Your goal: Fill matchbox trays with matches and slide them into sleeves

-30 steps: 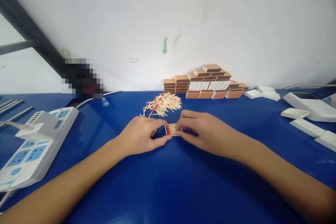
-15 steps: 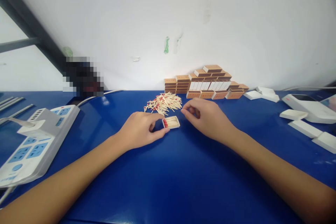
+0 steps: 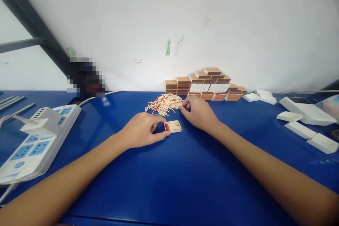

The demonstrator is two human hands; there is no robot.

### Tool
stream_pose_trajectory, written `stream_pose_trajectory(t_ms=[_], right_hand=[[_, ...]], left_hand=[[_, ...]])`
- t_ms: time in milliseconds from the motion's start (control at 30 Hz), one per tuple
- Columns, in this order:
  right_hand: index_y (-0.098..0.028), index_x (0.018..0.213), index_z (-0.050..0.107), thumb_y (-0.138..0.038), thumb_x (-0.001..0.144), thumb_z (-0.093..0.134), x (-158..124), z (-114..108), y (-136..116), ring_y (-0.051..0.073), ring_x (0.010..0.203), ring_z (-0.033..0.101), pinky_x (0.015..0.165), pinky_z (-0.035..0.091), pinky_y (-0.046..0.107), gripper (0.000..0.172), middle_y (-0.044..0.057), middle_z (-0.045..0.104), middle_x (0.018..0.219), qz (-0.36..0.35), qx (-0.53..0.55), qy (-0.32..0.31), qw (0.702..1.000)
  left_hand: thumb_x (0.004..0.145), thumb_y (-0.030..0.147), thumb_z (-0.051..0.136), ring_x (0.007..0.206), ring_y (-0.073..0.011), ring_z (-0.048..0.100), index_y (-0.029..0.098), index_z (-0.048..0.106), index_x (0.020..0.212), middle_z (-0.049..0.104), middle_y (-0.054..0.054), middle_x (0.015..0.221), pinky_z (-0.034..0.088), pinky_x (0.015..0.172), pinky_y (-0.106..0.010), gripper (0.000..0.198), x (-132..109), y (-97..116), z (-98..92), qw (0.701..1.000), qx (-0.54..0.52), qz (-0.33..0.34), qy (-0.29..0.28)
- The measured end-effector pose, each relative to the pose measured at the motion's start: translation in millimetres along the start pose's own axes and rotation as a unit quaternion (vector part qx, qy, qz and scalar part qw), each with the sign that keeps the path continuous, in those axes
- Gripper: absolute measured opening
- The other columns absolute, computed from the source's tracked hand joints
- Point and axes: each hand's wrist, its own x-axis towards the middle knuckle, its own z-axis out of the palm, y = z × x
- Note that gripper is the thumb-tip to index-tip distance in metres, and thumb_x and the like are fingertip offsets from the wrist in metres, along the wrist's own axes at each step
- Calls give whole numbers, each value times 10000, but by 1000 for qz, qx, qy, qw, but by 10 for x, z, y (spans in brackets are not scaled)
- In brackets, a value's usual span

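My left hand (image 3: 143, 129) grips the left end of a small white matchbox tray (image 3: 177, 131) between thumb and fingers. Red-headed matches (image 3: 173, 125) lie side by side in the tray, heads to the left. Behind it a loose heap of matches (image 3: 165, 104) is spread on the blue table (image 3: 159, 180). My right hand (image 3: 199, 112) is at the heap's right edge, its thumb and forefinger close together by the match ends. Whether a match is pinched between them is too small to make out.
Stacked brown matchboxes (image 3: 212, 74) stand against the white wall behind the heap. White trays (image 3: 299, 129) and a white device (image 3: 308, 110) lie at the right. A power strip (image 3: 42, 144) with a plugged-in charger occupies the left side.
My right hand has moved a little left and away from me, to the right edge of the match heap. My left hand keeps its hold on the tray.
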Motion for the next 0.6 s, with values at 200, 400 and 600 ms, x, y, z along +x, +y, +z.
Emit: stream_pose_trajectory(t_ms=[200, 400, 600], right_hand=[[-204, 859, 595, -268, 944, 609, 3, -29, 11, 200, 813, 604, 725, 418, 331, 107, 59, 668, 934, -18, -5, -18, 1000], [-198, 832, 598, -238, 973, 588, -16, -79, -13, 199, 797, 602, 699, 402, 326, 147, 66, 672, 932, -9, -19, -44, 999], [-198, 868, 589, -259, 999, 560, -95, -211, 76, 207, 800, 597, 694, 397, 326, 148, 76, 663, 943, -23, -22, -72, 997]], left_hand=[[932, 476, 672, 510, -94, 538, 254, 756, 1129, 600, 74, 593, 371, 579, -254, 308, -19, 14, 32, 1000, 14, 4, -2], [934, 487, 672, 503, -90, 536, 258, 750, 1147, 590, 78, 582, 368, 571, -250, 323, -25, 12, 40, 1000, 10, 3, -2], [936, 477, 677, 510, -94, 544, 252, 756, 1133, 594, 75, 585, 371, 576, -255, 309, -19, -12, 27, 1000, 21, 5, 4]])
